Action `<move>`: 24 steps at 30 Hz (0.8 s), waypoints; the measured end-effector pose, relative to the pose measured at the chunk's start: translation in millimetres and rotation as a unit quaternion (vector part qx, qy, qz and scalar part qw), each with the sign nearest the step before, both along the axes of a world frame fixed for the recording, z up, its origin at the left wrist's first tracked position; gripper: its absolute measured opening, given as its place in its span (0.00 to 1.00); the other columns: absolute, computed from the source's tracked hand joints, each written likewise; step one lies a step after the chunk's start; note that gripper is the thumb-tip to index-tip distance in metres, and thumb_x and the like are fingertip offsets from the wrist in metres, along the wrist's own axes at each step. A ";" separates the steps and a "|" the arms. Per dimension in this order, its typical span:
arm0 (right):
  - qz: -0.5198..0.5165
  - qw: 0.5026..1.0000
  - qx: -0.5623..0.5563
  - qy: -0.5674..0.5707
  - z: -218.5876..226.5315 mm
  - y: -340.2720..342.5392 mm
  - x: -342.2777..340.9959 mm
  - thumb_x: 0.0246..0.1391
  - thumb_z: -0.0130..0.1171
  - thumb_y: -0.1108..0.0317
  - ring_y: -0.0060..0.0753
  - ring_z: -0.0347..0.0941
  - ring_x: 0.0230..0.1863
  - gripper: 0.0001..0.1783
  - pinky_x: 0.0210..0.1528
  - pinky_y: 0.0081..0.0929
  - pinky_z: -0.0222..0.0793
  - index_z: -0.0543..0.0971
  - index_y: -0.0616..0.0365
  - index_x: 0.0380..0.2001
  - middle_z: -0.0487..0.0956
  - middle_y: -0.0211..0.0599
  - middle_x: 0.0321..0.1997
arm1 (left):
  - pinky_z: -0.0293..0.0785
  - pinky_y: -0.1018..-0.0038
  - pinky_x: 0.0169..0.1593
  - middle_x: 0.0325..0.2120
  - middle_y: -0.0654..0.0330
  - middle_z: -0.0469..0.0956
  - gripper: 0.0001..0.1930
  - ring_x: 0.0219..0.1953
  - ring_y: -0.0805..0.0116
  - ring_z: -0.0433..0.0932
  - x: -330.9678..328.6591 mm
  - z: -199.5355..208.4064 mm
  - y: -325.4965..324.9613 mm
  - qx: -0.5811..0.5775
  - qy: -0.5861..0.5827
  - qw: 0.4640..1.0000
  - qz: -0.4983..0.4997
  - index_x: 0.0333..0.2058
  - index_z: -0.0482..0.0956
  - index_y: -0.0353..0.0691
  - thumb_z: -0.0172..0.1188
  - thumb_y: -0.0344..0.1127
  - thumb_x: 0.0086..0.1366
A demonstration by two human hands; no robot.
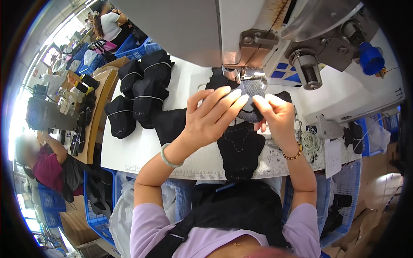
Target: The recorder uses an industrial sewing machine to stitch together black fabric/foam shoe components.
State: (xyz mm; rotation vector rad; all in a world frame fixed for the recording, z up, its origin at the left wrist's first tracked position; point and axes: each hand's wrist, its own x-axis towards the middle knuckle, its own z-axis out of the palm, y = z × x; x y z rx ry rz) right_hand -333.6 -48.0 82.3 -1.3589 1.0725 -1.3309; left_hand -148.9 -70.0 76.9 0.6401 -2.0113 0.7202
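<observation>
My left hand (208, 114) lies with fingers stretched out over a grey patterned fabric piece with black parts (254, 87), just below the presser foot of a sewing machine (232, 74). On the piece's right edge, my right hand (277, 116) is closed in a pinch between thumb and fingers. Part of the piece is hidden beneath both hands. Close in front of them, a black fabric piece with light stitch lines (241, 150) reaches over the table's front edge. Another black piece (170, 124) rests by my left wrist.
Several tied bundles of black pieces (148, 96) sit on the white table (124, 157) to the left. A cord coil (310, 141) lies at the right. Blue crates (98, 221) stand beside me. Two people work at the left, one in a maroon top (49, 170).
</observation>
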 end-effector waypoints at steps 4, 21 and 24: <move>-0.156 0.869 -0.421 0.209 -16.7 -13.1 -19.3 0.44 0.59 0.79 0.29 0.74 0.35 0.11 0.38 0.27 0.70 0.75 0.58 0.34 0.77 0.38 0.39 | 0.69 0.74 0.46 0.33 0.62 0.78 0.15 0.38 0.69 0.78 -0.4 10.7 -2.6 0.000 -0.026 0.999 -0.045 0.38 0.79 0.36 0.58 0.29 0.48; -0.035 0.750 -0.547 0.369 -9.3 -33.1 -31.5 0.38 0.63 0.77 0.28 0.68 0.27 0.15 0.36 0.27 0.67 0.78 0.54 0.35 0.77 0.24 0.33 | 0.73 0.73 0.40 0.30 0.62 0.78 0.17 0.32 0.68 0.77 8.8 26.8 -14.4 0.052 -0.050 0.990 -0.119 0.36 0.80 0.34 0.59 0.26 0.42; -0.050 0.755 -0.549 0.355 -5.8 -29.5 -24.0 0.40 0.62 0.77 0.24 0.68 0.26 0.13 0.33 0.25 0.65 0.78 0.56 0.33 0.78 0.25 0.35 | 0.73 0.73 0.40 0.31 0.63 0.78 0.17 0.34 0.68 0.78 9.4 23.7 -18.0 0.060 -0.045 0.991 -0.114 0.36 0.80 0.35 0.59 0.26 0.42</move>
